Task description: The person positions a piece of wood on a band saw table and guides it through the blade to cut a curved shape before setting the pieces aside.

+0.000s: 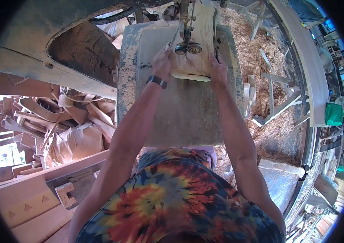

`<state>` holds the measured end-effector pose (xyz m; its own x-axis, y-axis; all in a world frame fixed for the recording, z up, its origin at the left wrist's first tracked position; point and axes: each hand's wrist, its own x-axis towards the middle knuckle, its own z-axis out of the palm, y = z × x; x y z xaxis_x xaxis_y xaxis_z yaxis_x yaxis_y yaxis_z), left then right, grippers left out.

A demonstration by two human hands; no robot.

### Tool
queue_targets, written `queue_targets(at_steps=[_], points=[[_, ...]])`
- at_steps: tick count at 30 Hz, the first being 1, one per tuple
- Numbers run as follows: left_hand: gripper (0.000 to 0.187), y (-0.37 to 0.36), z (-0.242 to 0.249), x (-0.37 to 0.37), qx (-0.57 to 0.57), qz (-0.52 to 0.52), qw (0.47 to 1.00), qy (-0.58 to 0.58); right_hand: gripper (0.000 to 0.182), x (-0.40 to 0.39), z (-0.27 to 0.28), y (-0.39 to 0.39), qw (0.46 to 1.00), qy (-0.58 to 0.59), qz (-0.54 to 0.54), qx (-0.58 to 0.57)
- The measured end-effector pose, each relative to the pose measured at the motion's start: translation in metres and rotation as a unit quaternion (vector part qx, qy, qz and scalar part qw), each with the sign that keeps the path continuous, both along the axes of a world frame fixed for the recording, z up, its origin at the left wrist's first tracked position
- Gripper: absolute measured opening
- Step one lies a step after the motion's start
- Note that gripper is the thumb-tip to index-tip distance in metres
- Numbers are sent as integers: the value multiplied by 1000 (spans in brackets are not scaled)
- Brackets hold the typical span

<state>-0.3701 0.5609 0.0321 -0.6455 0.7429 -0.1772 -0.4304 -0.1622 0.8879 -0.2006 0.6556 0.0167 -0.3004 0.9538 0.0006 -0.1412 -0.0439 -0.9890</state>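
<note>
A thick wooden board [196, 67] lies on the flat table [188, 117] of a large saw-like machine. My left hand [162, 62], with a dark band on its wrist, presses against the board's left side. Against the right edge is my right hand [219, 69], its fingers along the wood. Between the hands, a metal guide with two round discs [188, 49] sits just above the board. The board's near end has a pale cut edge, and its far part runs past the guide. My fingertips are partly hidden at the board's sides.
The machine's big curved frame [18, 60] stands at the left, above a heap of wood offcuts [38, 117]. Sawdust [236, 32] and loose slats [271, 93] cover the floor at the right. A green bag [334, 114] is at the far right.
</note>
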Motion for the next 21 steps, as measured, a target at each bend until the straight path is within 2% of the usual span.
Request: queue_targets(at_steps=[4, 13, 17, 21], points=[[42, 2, 3, 1, 12, 0, 999, -35, 51, -1, 0, 0, 1000, 0, -8, 5], [41, 4, -4, -3, -10, 9, 1000, -13, 51, 3, 2, 2, 998, -56, 4, -4], [44, 5, -7, -6, -14, 1, 1000, 17, 53, -1, 6, 1, 1000, -10, 1, -18], [45, 0, 8, 3, 1, 1, 1000, -26, 51, -3, -4, 8, 1000, 6, 8, -19]])
